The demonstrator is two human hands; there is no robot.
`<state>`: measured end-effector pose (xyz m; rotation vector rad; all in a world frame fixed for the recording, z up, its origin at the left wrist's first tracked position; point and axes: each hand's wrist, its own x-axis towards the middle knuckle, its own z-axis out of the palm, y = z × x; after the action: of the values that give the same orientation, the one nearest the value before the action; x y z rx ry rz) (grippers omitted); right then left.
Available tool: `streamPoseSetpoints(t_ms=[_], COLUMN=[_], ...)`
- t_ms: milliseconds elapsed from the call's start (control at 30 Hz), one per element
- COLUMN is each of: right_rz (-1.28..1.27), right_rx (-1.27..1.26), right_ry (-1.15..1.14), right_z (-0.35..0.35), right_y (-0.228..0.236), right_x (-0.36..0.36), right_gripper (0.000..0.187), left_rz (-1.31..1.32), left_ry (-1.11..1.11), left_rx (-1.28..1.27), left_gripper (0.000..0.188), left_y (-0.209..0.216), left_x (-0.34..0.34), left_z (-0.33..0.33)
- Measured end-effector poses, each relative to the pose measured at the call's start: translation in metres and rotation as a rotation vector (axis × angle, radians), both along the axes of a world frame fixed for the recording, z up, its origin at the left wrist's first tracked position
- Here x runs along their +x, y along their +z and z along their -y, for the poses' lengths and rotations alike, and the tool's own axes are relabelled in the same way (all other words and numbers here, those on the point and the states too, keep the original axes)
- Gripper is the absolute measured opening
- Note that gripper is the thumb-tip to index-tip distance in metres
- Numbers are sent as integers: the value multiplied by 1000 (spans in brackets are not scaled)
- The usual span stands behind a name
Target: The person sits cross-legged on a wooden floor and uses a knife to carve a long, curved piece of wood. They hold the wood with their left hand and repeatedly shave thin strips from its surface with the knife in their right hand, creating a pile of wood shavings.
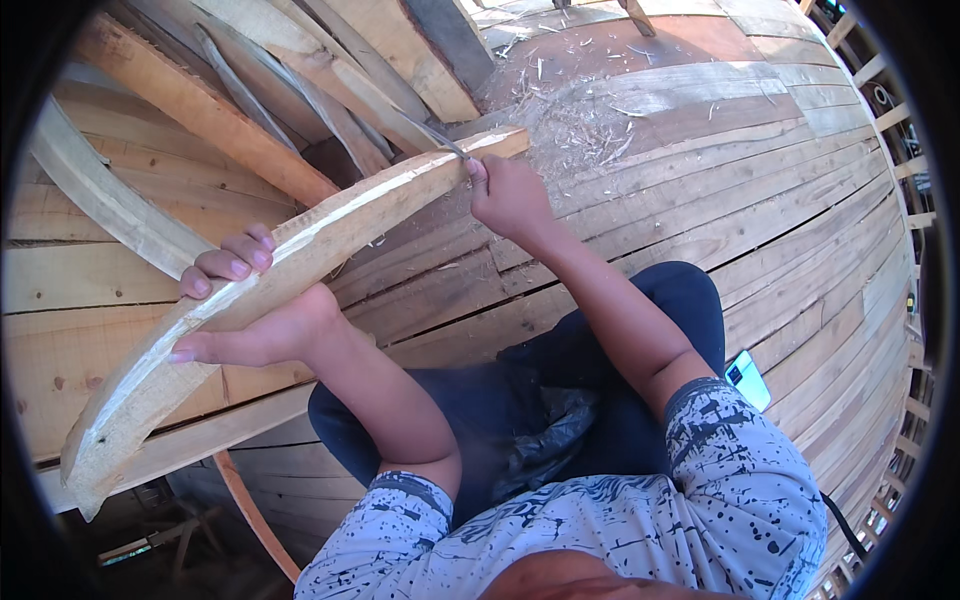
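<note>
A long, curved wooden timber slants across in front of me, from the lower left up to the middle top. Along its upper edge runs a pale, freshly cut strip. My left hand is closed around its lower-left half, fingers over the far side and thumb against the near face. Near the timber's upper right end, my right hand is closed in a fist on a tool with a thin, dark metal blade. That blade crosses the timber's top edge and points up-left. The fist hides the tool's handle.
Several rough beams and offcuts lie at the upper left, with another curved timber beside them. Wood shavings litter the plank floor beyond my right hand. A phone lies right of my knee. At lower left is a dark gap.
</note>
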<state>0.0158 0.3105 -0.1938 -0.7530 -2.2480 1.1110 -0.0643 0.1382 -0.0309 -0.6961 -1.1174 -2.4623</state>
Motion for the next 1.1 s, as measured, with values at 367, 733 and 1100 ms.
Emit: streamPoseSetpoints(t_ms=[367, 733, 1100], right_rz=[34, -39, 25], right_rx=[139, 88, 130], right_ry=[82, -32, -13], right_z=[12, 6, 7], right_y=[25, 1, -2], right_x=[6, -3, -1], right_gripper=[41, 43, 43], left_rz=[-47, -27, -20], left_ry=[-59, -47, -49], left_rx=[2, 3, -3], left_gripper=[68, 67, 66], left_y=[-3, -5, -4], left_x=[-7, -6, -6], left_z=[11, 7, 7])
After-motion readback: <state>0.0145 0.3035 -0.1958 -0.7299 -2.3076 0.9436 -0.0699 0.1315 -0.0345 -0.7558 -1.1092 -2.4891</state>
